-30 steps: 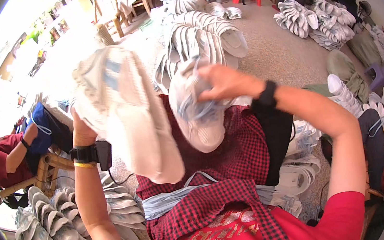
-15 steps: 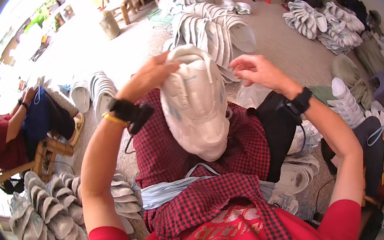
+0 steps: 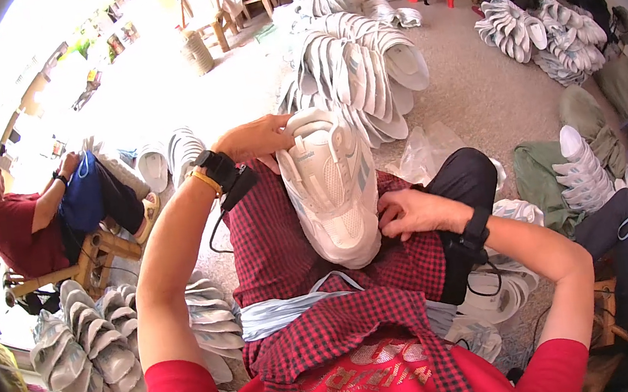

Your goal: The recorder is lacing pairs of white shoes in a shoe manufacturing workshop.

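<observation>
Over your checked apron [image 3: 264, 238] sits the white shoe [image 3: 330, 194], toe toward you. Above the apron's far edge, your left hand [image 3: 255, 139] grips its collar; over the apron's right side, your right hand [image 3: 418, 212] curls, its hold unclear.

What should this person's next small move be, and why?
Probably the right hand should steady the white shoe near its toe: the left hand grips only the collar end, the toe points back toward the wearer over the checked cloth, and the right hand is close beside it, though contact is unclear.
</observation>
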The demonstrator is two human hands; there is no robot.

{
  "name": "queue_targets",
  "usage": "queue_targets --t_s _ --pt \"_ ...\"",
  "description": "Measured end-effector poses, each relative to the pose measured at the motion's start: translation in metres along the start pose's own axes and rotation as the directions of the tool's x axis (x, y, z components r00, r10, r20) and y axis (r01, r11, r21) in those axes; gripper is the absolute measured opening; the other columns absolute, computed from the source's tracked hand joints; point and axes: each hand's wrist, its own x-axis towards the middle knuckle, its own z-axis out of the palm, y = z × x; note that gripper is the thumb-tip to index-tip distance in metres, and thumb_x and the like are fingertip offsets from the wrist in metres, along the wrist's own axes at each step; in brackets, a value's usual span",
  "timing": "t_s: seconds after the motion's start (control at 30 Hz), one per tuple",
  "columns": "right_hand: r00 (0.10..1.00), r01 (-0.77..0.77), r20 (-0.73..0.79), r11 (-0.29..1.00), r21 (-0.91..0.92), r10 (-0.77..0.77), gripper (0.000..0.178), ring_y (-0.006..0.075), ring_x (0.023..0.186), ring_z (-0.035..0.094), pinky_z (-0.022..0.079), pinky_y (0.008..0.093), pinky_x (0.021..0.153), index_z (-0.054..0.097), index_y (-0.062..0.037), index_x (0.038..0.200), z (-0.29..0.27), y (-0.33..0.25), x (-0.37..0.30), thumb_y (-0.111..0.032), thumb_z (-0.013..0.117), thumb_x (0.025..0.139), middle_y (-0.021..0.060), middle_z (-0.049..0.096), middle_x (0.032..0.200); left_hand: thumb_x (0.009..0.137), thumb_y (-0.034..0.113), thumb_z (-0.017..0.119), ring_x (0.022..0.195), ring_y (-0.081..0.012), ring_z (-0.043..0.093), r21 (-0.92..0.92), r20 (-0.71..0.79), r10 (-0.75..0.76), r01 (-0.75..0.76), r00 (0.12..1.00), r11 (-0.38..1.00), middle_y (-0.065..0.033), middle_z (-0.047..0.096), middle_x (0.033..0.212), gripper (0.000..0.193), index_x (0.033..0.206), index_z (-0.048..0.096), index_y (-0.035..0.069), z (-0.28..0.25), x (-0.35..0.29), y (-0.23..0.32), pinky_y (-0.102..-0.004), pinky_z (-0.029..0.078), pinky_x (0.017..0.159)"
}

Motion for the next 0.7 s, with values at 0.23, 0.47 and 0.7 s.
queue_targets --t_s 0.23,0.47,0.7 --pt "0.993 -0.073 -0.073 0.978 0.194 0.088 0.043 0.014 0.094 0.065 0.055 0.0268 0.076 0.056 -0.0013 0.118 0.012 0.007 0.001 -0.029 0.073 0.091 0.0062 0.066 0.105 0.095 0.014 0.049 0.085 -0.0186 0.071 0.192 0.091 -0.102 0.083 0.991 0.978 -0.0122 0.068 0.106 0.042 0.136 0.051 0.004 -0.004 0.013 0.024 -0.0304 0.063 0.069" --pt "0.98 -0.119 -0.153 0.99 0.078 0.13 0.047 0.0144 0.091 0.065 0.056 0.027 0.072 0.056 -0.0015 0.121 0.013 -0.007 0.015 -0.032 0.074 0.09 0.0076 0.065 0.103 0.085 0.005 0.048 0.071 -0.0286 0.074 0.549 0.044 -0.034 0.004 0.998 0.836 -0.018 0.071 0.099 0.043 0.126 0.061 0.004 -0.003 0.018 0.044 -0.0325 0.062 0.054" --pt "0.801 0.219 -0.519 0.952 -0.214 -0.3 0.032 0.0172 0.082 0.066 0.055 0.0292 0.065 0.056 0.0018 0.118 -0.015 -0.057 0.001 -0.016 0.063 0.092 0.0107 0.062 0.103 0.081 0.006 0.06 0.104 -0.0461 0.065 0.599 -0.34 0.35 -0.086 0.873 0.796 -0.0312 0.065 0.117 0.06 0.139 0.048 -0.004 0.013 0.009 0.001 -0.0454 0.051 0.094"
